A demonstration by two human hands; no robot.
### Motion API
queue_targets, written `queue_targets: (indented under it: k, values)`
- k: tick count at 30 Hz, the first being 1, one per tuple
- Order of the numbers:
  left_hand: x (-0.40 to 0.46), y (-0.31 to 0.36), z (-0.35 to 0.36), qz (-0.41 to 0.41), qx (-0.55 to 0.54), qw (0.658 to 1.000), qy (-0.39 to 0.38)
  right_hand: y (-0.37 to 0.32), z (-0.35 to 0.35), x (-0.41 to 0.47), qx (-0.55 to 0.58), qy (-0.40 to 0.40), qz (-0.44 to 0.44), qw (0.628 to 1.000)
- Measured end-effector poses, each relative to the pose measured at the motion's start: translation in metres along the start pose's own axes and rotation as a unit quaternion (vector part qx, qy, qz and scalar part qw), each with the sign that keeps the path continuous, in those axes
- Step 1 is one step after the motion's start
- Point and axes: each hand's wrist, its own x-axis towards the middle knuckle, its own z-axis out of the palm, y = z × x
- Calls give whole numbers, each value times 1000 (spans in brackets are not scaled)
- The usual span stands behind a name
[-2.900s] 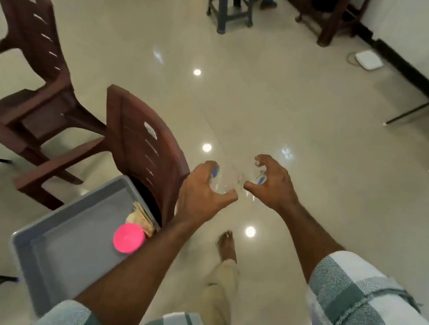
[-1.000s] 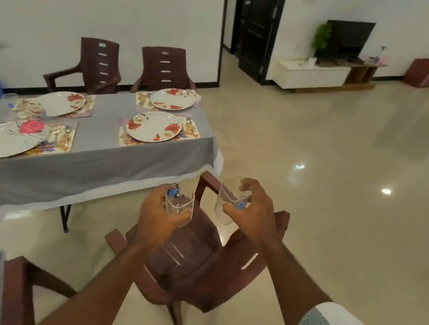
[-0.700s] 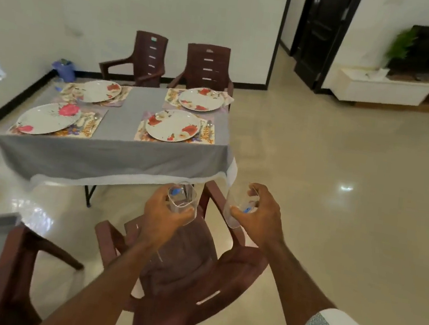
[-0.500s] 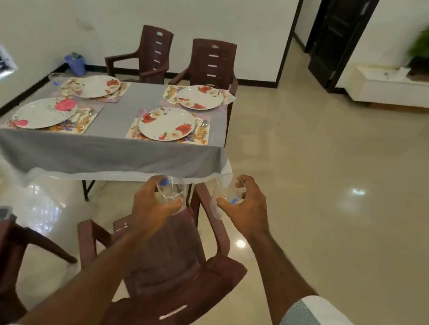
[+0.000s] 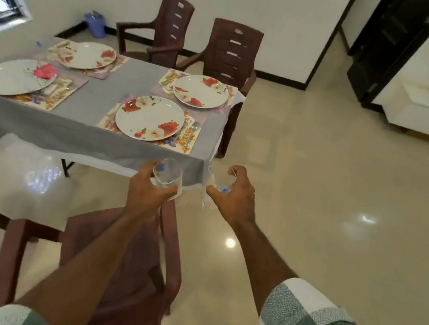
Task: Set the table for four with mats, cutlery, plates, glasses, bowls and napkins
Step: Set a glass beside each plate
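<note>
1. My left hand (image 5: pixel 146 194) fingers curl round one clear glass (image 5: pixel 167 178); my right hand (image 5: pixel 233 200) grips another glass (image 5: pixel 218 187), both short of the bench (image 5: pixel 88 135).
2. Done: four mats, floral plates (image 5: pixel 149 117), some cutlery.
3. Left, I judge: glasses, bowls, napkins.

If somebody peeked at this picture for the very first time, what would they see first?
Probably the two hands right in the middle: the left hand grips a clear glass and the right hand grips another glass. Just beyond them is the table with a grey cloth, where four flowery plates, like the nearest plate, sit on mats. Brown chairs stand at its far side.
</note>
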Motion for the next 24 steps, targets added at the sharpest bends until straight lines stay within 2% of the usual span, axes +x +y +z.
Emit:
queue_targets:
  k: [6,16,24]
  values:
    - [64,12,39,-36,6,997,62,13,15,109,11,-64,-29,997]
    - [183,14,101,-94,39,988,119,33,65,317,46,-129,-98,986]
    - [261,8,115,-124,43,979,156,26,123,421,18,-160,-118,980]
